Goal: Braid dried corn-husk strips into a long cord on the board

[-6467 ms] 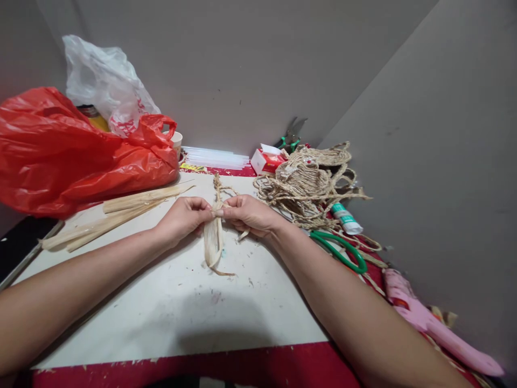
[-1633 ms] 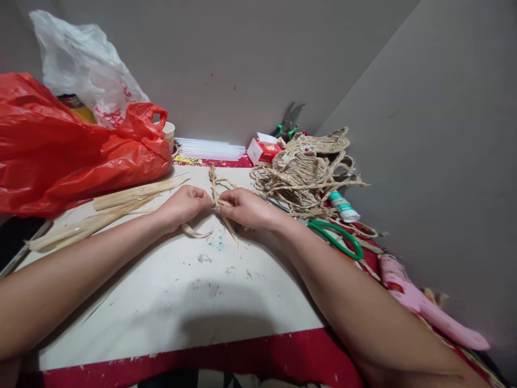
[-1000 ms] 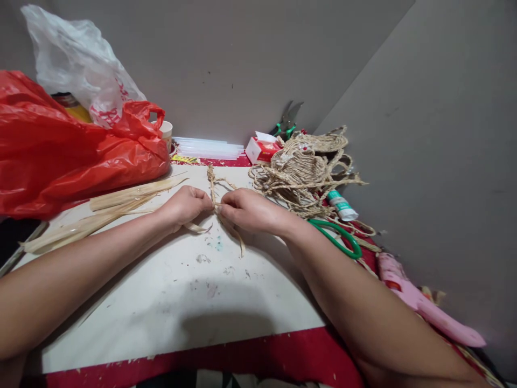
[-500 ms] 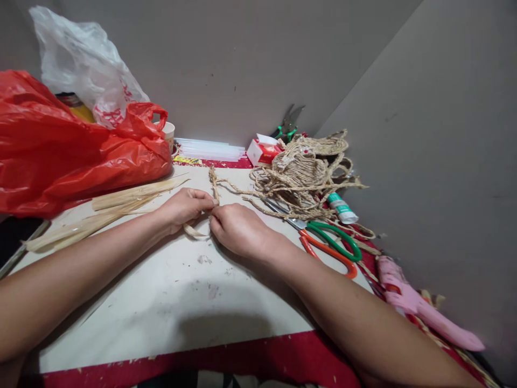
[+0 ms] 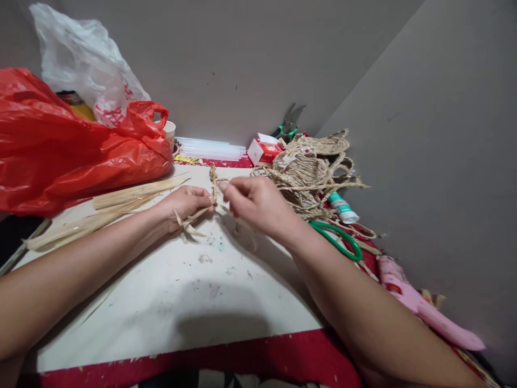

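My left hand [image 5: 186,206] is closed in a pinch on a plaited straw cord [image 5: 214,180] over the white board. Loose pale straw ends [image 5: 189,223] hang from the pinch, beneath the left hand. Just right of the cord, my right hand [image 5: 256,205] is raised, its fingers loosely curled and apart, with nothing seen between them. Under it a blurred loose strand [image 5: 242,229] trails off to the right. Left of the left hand, flat dry straw strips [image 5: 133,195] lie on the board [image 5: 161,302].
A heap of braided straw cord [image 5: 307,167] lies at the right back, by a red-white tissue box [image 5: 262,152] and pruning shears [image 5: 288,126]. Green-handled scissors [image 5: 337,240] and a pink glue gun [image 5: 428,312] are at right. A red plastic bag [image 5: 81,156] fills the left. Clear sticks [image 5: 212,149] lie behind.
My right hand has let go by the cord and moved up and right, now covering part of the scissors. The loose straw ends have spread apart. My left hand keeps its pinch.
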`<state>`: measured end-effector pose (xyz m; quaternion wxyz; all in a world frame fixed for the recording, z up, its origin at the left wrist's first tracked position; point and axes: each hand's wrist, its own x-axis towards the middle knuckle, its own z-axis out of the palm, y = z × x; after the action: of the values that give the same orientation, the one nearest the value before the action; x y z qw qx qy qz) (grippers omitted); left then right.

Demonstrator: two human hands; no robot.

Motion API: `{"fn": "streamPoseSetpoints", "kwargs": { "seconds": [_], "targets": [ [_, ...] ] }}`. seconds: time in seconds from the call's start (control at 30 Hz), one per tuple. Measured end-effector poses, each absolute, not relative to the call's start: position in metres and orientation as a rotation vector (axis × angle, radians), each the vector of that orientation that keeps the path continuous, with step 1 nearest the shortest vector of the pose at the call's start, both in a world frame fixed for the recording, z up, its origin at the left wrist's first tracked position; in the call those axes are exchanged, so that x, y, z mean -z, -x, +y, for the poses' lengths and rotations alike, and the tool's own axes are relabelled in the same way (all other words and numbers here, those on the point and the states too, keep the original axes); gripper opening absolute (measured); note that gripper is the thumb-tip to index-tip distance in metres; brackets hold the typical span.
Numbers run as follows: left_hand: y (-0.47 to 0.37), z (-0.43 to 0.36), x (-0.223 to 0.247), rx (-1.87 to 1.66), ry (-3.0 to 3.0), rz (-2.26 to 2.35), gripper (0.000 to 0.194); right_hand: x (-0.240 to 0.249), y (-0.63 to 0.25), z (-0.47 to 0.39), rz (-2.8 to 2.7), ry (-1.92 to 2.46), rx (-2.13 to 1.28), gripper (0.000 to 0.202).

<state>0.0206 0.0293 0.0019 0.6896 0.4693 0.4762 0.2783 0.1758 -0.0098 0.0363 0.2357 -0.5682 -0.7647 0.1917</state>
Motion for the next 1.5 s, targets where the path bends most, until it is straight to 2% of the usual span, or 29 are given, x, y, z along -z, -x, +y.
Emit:
{"fn": "streamPoseSetpoints", "kwargs": {
  "seconds": [0.07,0.1,0.2,0.27,0.47,0.6,0.77,0.93,1.17,1.33,1.5],
  "targets": [
    [-0.020,0.032,0.000,-0.614,-1.052,1.042,0.011,-0.030,-0.181,0.002,-1.980,1.542,-0.522,0.035],
    [-0.019,0.033,0.001,-0.615,-1.058,1.027,0.010,-0.026,-0.182,0.006,-1.952,1.534,-0.632,0.033],
    [-0.018,0.036,0.006,-0.638,-1.083,0.963,0.010,-0.014,-0.178,0.012,-1.770,1.495,-1.270,0.032],
    [-0.017,0.037,0.008,-0.652,-1.121,0.965,0.008,-0.008,-0.176,0.014,-1.606,1.453,-1.578,0.032],
    [-0.019,0.037,0.008,-0.647,-1.239,0.893,0.008,-0.005,-0.185,0.021,-1.518,1.422,-1.757,0.035],
    [-0.019,0.032,0.003,-0.660,-1.382,1.022,0.006,-0.005,-0.186,0.022,-1.336,1.354,-1.945,0.035],
    [-0.014,0.030,-0.001,-0.629,-1.656,1.174,0.011,-0.003,-0.175,0.015,-1.153,1.337,-1.860,0.027],
    [-0.013,0.027,-0.005,-0.522,-1.677,1.230,0.013,0.000,-0.166,0.009,-1.142,1.386,-1.735,0.021],
    [-0.022,0.008,-0.004,-0.530,-1.572,1.224,0.004,-0.001,-0.161,0.006,-0.985,1.357,-1.830,0.034],
    [-0.029,-0.003,-0.002,-0.577,-1.519,1.178,0.010,-0.003,-0.158,0.002,-1.054,1.347,-1.811,0.021],
    [-0.025,0.000,-0.014,-0.475,-1.530,1.151,0.020,-0.004,-0.166,0.007,-0.985,1.307,-1.844,0.018]
  ]
}}
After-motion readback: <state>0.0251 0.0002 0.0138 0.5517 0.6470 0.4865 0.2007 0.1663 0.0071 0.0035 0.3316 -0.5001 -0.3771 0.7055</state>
